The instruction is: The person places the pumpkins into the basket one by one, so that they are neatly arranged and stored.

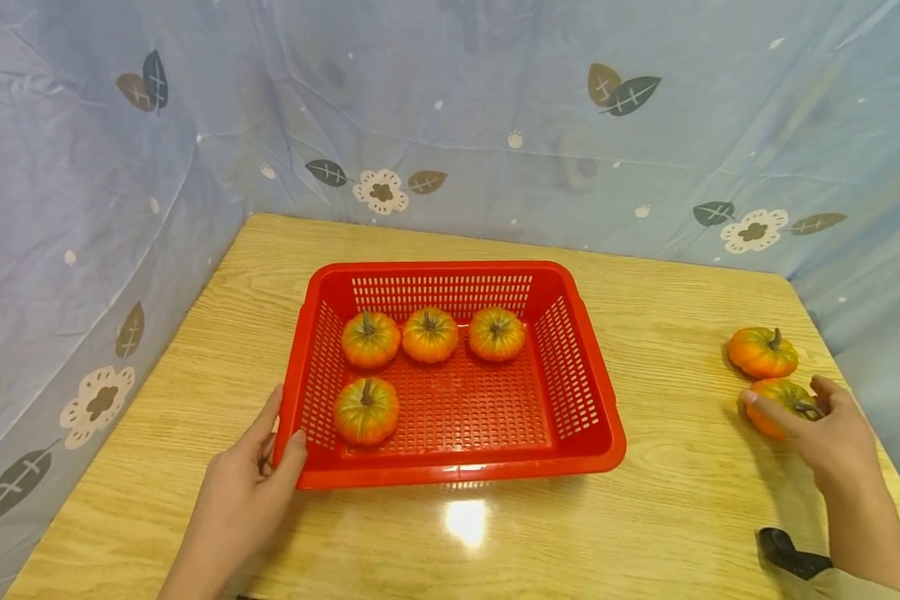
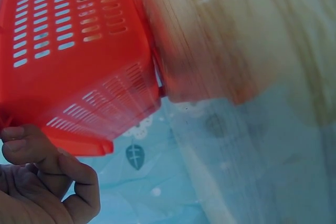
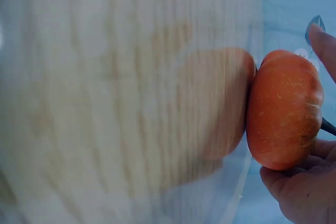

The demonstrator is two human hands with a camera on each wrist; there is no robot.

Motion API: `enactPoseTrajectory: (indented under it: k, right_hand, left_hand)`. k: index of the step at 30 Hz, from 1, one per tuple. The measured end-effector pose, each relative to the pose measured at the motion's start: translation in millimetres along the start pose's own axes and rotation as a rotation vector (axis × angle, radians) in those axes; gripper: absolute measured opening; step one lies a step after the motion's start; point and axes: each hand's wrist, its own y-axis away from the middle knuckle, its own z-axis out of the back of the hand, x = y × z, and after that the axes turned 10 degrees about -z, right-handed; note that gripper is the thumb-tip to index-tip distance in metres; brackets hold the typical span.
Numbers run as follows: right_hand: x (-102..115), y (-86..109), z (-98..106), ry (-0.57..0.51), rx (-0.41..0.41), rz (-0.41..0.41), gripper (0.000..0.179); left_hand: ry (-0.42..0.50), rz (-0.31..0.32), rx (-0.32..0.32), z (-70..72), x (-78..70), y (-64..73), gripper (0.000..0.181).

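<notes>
A red plastic basket point(image 1: 457, 473) with slotted walls stands on the table. Inside it are several small orange-green pumpkins: three along the back, among them the right one point(image 1: 497, 334), and one at the front left point(image 1: 366, 412). My left hand point(image 1: 243, 492) grips the basket's rim at its front left corner, thumb over the edge; the left wrist view shows its fingers point(image 2: 79, 179) curled beside the wall. At the far right, my right hand point(image 1: 832, 429) is spread about the nearer loose pumpkin point(image 3: 283, 111). One side of the hand touches it; the finger opposite stands apart.
Another loose pumpkin point(image 1: 762, 352) lies just behind the one at my right hand. The wooden table point(image 1: 675, 517) ends at a blue patterned cloth point(image 1: 480, 100) hanging behind and at both sides. A black strap point(image 1: 791, 554) shows near the right wrist.
</notes>
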Motion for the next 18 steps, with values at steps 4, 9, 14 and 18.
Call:
enactPoseTrajectory:
  k: [4,9,14,18]
  right_hand:
    - [0.6,-3.3,-1.8,0.024,0.032,-0.036,0.114]
    - [2.8,-2.2,-0.8,0.097,0.043,-0.082,0.117]
    - [4.4,0.5,-1.3,0.150,0.043,-0.110,0.118]
    - [7.2,3.0,-2.3,0.166,0.037,-0.119,0.117]
  left_hand:
    - [-0.005,0.012,0.002,0.5,0.5,0.6,0.062]
    - [-0.013,0.005,0.002,0.0,1.1,-0.1,0.062]
    - [0.005,-0.008,-0.007,-0.7,1.5,-0.2,0.062]
    - [0.018,-0.003,-0.007,-0.4,1.4,0.1,0.062]
